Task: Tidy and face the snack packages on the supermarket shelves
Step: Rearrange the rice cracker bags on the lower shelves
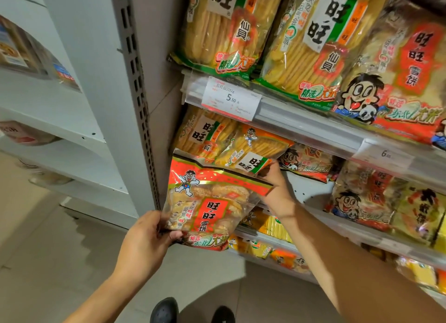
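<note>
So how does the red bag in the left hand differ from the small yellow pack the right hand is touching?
The red-labelled rice cracker bag is held off the shelf, upright and facing the camera, gripped by the left hand at its lower corner; the yellow senbei pack lies tilted on the middle shelf, touched by the right hand. The red one looks larger and holds round pale crackers; the yellow one holds long golden ones. Both show the same cartoon boy and brand characters.

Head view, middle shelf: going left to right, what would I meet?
Left hand → red pack it holds → right hand → bare shelf gap → panda-print packs → yellow pack.
</note>
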A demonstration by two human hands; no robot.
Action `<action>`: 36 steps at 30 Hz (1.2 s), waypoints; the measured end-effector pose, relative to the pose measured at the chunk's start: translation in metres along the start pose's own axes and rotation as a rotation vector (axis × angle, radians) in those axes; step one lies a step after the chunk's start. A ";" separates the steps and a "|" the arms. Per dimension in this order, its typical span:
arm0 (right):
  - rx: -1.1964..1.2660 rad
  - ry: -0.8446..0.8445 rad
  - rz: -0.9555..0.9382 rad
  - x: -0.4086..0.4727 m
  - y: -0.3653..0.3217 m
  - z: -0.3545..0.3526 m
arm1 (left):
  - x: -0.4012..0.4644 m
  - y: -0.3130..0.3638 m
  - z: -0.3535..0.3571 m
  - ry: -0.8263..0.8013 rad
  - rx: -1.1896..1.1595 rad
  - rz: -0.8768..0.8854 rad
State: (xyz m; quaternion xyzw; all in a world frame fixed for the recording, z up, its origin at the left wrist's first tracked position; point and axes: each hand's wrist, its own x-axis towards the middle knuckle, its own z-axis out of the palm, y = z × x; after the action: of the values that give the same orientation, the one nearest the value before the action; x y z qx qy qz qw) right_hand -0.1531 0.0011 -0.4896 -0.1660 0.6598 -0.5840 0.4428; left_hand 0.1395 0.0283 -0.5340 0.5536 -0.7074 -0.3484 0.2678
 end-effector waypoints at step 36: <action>-0.308 -0.078 -0.188 -0.029 -0.021 -0.232 | 0.056 0.211 0.186 -0.071 0.001 0.252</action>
State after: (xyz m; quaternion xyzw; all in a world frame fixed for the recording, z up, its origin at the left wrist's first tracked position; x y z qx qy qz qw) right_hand -0.3238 0.1612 -0.4767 -0.3152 0.7054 -0.5081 0.3807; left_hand -0.1423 0.0410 -0.4815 0.4478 -0.7806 -0.3310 0.2840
